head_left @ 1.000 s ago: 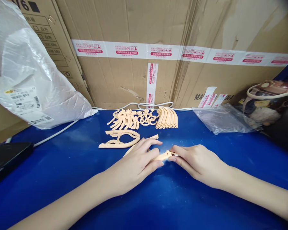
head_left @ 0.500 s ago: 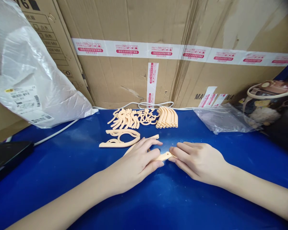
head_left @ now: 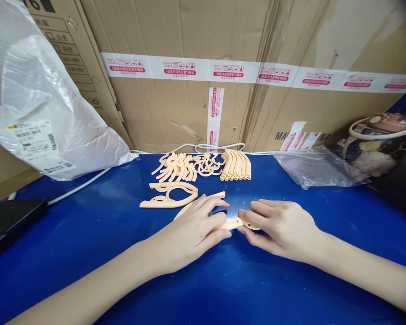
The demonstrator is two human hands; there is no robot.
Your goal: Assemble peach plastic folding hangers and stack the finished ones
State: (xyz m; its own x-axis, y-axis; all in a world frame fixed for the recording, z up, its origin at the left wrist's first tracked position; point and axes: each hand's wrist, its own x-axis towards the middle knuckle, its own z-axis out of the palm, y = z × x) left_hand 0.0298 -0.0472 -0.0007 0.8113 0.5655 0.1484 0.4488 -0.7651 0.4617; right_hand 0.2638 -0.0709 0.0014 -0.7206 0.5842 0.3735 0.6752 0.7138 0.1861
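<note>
Between my hands is a beige plastic folding hanger (head_left: 233, 223), with small round holes showing near its joint. My left hand (head_left: 196, 229) is closed on its left part, thumb below and index finger above. My right hand (head_left: 280, 226) pinches the right end, where a short curved piece shows between the fingers. Other beige hanger arms stick out behind my left hand; whether they join the held piece is hidden. Just beyond lies a folded beige hanger (head_left: 169, 204) flat on the table.
Behind are a pile of curved beige pieces (head_left: 177, 168), several small hooks (head_left: 208, 164) and a neat row of hanger arms (head_left: 236, 166). A clear plastic bag (head_left: 311, 169), a white parcel bag (head_left: 54, 108), a dark phone-like device (head_left: 15, 223) and a bottle (head_left: 375, 144) surround the blue table (head_left: 203, 289).
My right fingers have shifted slightly and opened up a bit around the right end, so more of the curved piece and a second hole show. My left hand has barely moved.
</note>
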